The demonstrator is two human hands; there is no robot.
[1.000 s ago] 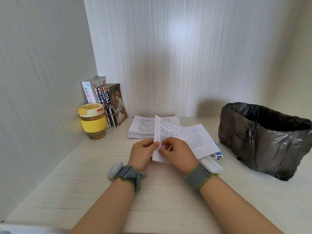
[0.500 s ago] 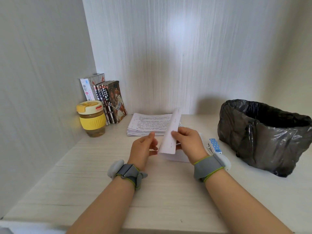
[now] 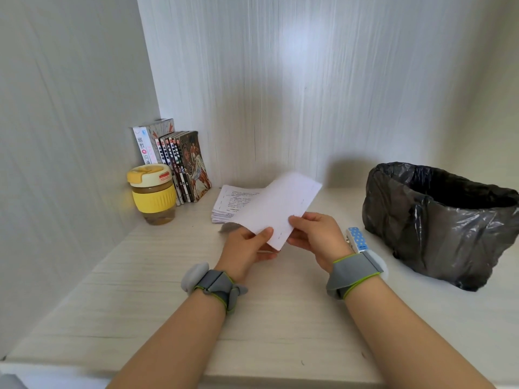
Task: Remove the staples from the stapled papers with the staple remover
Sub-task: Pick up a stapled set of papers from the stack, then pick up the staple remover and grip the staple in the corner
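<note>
Head view: a stapled sheaf is held up by both hands.
The left hand [image 3: 247, 247] and right hand [image 3: 317, 237] are each pinched on the sheaf's [image 3: 276, 210] near edge, above the desk [image 3: 168, 304]. The remover [image 3: 356, 239] lies unheld just beside the right wrist; a paper stack [image 3: 229, 202] sits behind, a bin [image 3: 438, 223] to the right. Pages could be torn if the staples are pulled by fingers instead.

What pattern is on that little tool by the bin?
Blue with white dots, on the staple remover, in the head view.
</note>
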